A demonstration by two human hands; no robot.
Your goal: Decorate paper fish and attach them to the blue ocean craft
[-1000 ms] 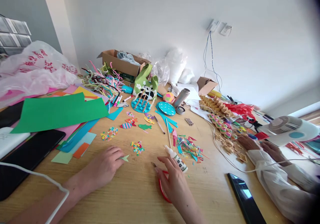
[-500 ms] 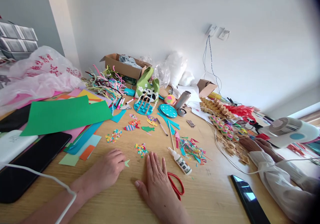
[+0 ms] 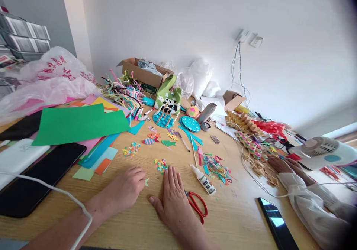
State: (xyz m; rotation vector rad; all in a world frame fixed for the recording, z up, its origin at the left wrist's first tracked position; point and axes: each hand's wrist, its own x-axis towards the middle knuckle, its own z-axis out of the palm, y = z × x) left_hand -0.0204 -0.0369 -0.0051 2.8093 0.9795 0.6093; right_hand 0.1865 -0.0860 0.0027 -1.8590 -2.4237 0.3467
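Observation:
My left hand (image 3: 125, 188) rests on the wooden table (image 3: 240, 220) with its fingers curled, pinching a small light-green paper fish (image 3: 146, 182) whose tail sticks out. My right hand (image 3: 173, 198) lies flat on the table, fingers stretched out, holding nothing. Its fingertips reach towards a small heap of coloured paper bits (image 3: 161, 164). Red-handled scissors (image 3: 197, 204) lie just right of that hand. A small glue bottle (image 3: 204, 180) lies beyond the scissors.
Coloured paper sheets (image 3: 80, 123), a black tablet (image 3: 36, 175) and a white cable lie at left. Paper fish (image 3: 156, 135), pipe cleaners (image 3: 122, 90) and boxes fill the back. Another person's hands (image 3: 284, 165) work at right by a phone (image 3: 275, 220) and a white fan (image 3: 323, 151).
My right hand let go of the scissors and glue bottle, moved left and laid itself flat on the table. The left hand keeps its pinch on the paper fish. The view shifted slightly.

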